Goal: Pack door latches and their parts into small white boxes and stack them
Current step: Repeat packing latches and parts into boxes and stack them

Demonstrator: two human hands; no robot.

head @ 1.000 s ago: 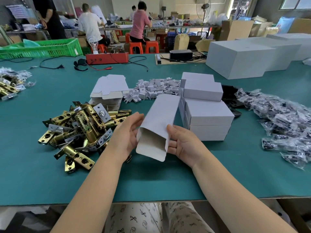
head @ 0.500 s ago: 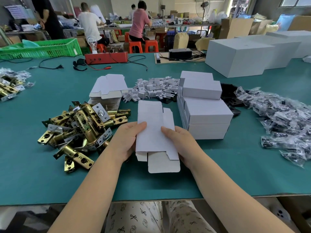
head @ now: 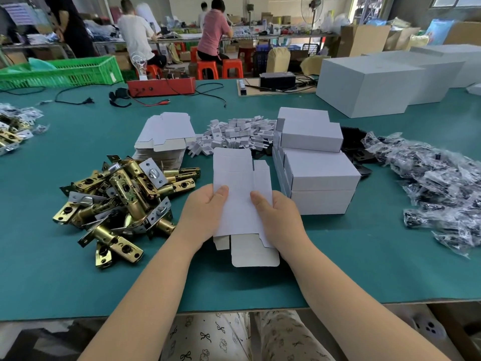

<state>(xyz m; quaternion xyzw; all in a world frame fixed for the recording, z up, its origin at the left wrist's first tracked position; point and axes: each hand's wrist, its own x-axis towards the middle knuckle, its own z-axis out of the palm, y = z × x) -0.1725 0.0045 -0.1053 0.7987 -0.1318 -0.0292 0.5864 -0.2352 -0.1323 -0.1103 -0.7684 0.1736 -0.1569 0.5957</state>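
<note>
Both hands, left hand (head: pixel 205 209) and right hand (head: pixel 277 217), are gripping a flat carton (head: pixel 238 194) beside the latch pile (head: pixel 122 201) (still unformed); squaring it open looks next.

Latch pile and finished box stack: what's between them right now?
In the head view, both hands, left and right, hold a flat unfolded box between the latch pile and box stack.

Looks like a small factory packing floor from my feed: long green-topped table (head: pixel 78 269) heaped with brass latches (head: pixel 122 201), stacked white boxes (head: pixel 320 178) right of them, workers on orange stools (head: pixel 208 69) at benches beyond the table
</note>
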